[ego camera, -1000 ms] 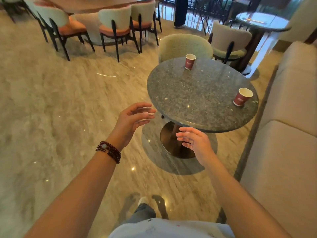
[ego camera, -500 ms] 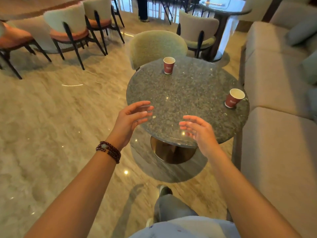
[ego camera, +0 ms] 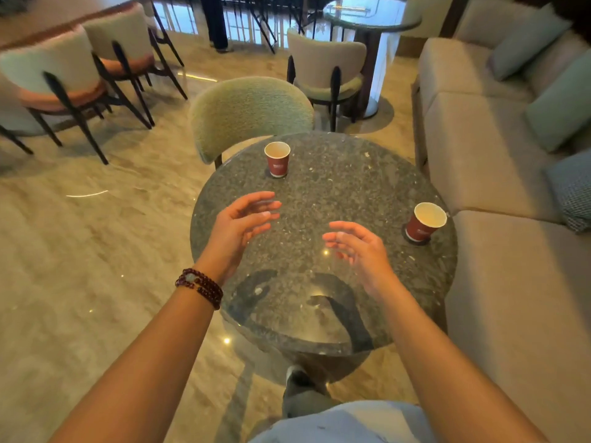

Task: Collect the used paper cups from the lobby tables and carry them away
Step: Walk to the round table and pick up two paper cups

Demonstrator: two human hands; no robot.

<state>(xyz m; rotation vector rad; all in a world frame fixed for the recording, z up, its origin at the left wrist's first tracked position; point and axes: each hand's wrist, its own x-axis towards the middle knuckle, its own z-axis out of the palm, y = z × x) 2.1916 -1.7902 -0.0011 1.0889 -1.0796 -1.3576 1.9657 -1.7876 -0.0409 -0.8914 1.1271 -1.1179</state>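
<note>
Two red paper cups stand upright on a round dark granite table (ego camera: 335, 187). One cup (ego camera: 277, 159) is at the table's far left side, the other cup (ego camera: 425, 222) is near its right edge. My left hand (ego camera: 243, 222) hovers over the table's left part, fingers apart, holding nothing, a short way in front of the far cup. My right hand (ego camera: 358, 247) hovers over the table's middle, fingers spread and empty, to the left of the right cup. A dark bead bracelet (ego camera: 200, 286) circles my left wrist.
A green upholstered chair (ego camera: 249, 110) is tucked against the table's far side. A beige sofa (ego camera: 511, 251) with cushions runs along the right. More chairs (ego camera: 57, 81) stand at the back left, another round table (ego camera: 371, 14) at the back. Marble floor (ego camera: 80, 251) lies on the left.
I have walked up to the table. Both hands, before short of its near edge, now hover over the tabletop, closer to the cups. The cups have not moved.
</note>
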